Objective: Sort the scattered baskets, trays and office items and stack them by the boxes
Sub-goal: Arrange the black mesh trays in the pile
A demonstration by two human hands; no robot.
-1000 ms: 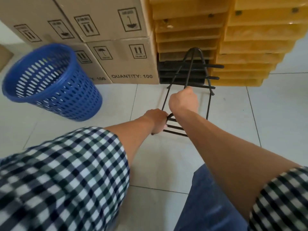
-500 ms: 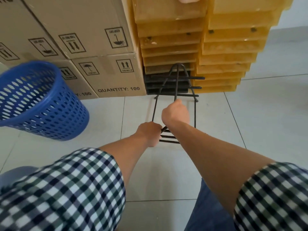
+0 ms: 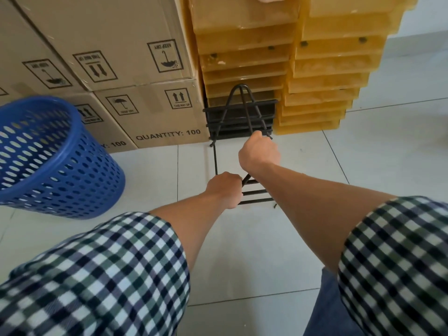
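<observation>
A black wire rack (image 3: 245, 110) stands on the tiled floor, its far end against black trays (image 3: 269, 110) at the foot of a yellow tray stack. My left hand (image 3: 224, 189) grips the rack's near end by its crossbars. My right hand (image 3: 259, 151) grips a wire further up the frame, close to the trays. Both arms wear checked sleeves. The fingers of both hands are hidden behind the knuckles.
Cardboard boxes (image 3: 150, 112) marked "QUANTITY: 100" are stacked at the back left. Two columns of yellow trays (image 3: 322, 86) rise at the back right. A blue perforated waste basket (image 3: 51, 156) stands tilted on the floor to the left. White tiles (image 3: 378, 166) lie open to the right.
Both hands have pushed the wire rack forward toward the black trays under the yellow stack. The view has closed in on the boxes and trays.
</observation>
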